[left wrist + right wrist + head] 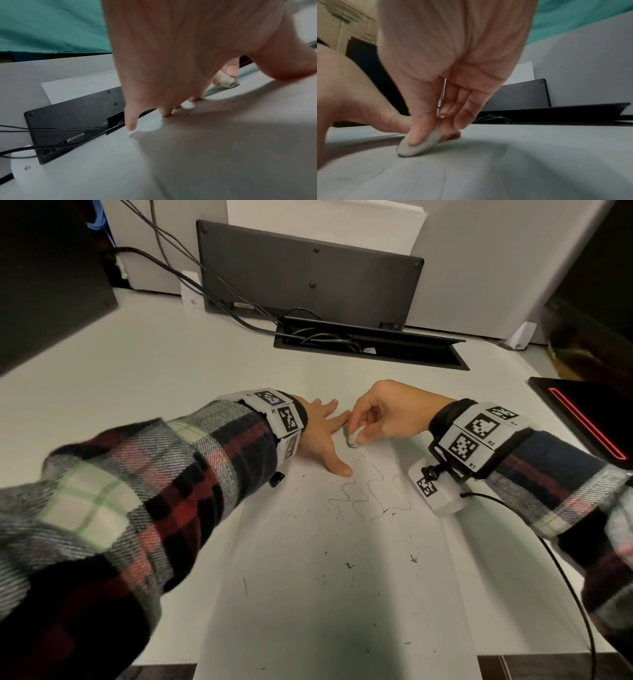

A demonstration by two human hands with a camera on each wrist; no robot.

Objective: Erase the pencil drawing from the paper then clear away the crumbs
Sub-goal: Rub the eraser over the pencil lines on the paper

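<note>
A white sheet of paper (342, 594) lies lengthwise on the desk with faint wavy pencil lines (370, 494) near its far end. Dark eraser crumbs (349, 566) are scattered over it. My left hand (325, 433) lies flat with spread straight fingers on the paper's far left corner, thumb beside the lines. My right hand (370, 419) pinches a worn grey-white eraser (352, 437) between thumb and fingers, its lower end against the paper just above the drawing. The eraser (419, 143) shows clearly in the right wrist view and the eraser (226, 80) shows beyond my left fingers (165, 112).
A black flat panel (308, 272) leans on the wall behind an open cable slot (370, 345) with cables. A dark device with a red stripe (589, 419) lies at the right edge. A dark monitor edge (51, 285) stands at the left. The desk's front edge runs below the paper.
</note>
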